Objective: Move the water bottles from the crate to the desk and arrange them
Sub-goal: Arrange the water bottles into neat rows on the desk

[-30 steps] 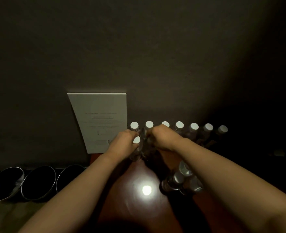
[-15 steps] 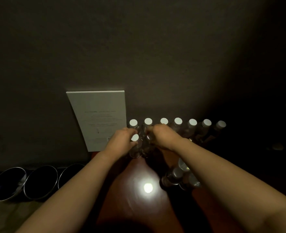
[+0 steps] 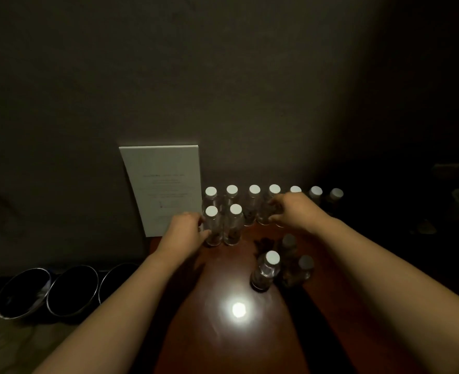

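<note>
On the reddish-brown desk (image 3: 217,336), against the dark wall (image 3: 223,76), a back row of clear water bottles with white caps (image 3: 254,206) stands upright, side by side, running off to the right into shadow. Just in front of the row's left end stand two more upright bottles, close together. The left hand (image 3: 185,233) curls its fingers round the left one of these, the front-left bottle (image 3: 212,228), low on its side. Its neighbour, the second front bottle (image 3: 233,225), stands just beside it, untouched. The right hand (image 3: 293,211) reaches to the back row and grips a back-row bottle (image 3: 266,211), fingers and thumb wrapped about its body below the cap.

Nearer the person, well apart from the rows, a loose cluster of three bottles (image 3: 266,271) stands on the desk in front of the right forearm, the two behind it dim. A bright round reflection of light (image 3: 239,310) lies on the desk surface near them.

Left of the rows a white printed card (image 3: 163,190) leans upright against the wall. Below the desk's left edge, three dark round bins with shiny rims (image 3: 71,290) sit in a line on the floor.
</note>
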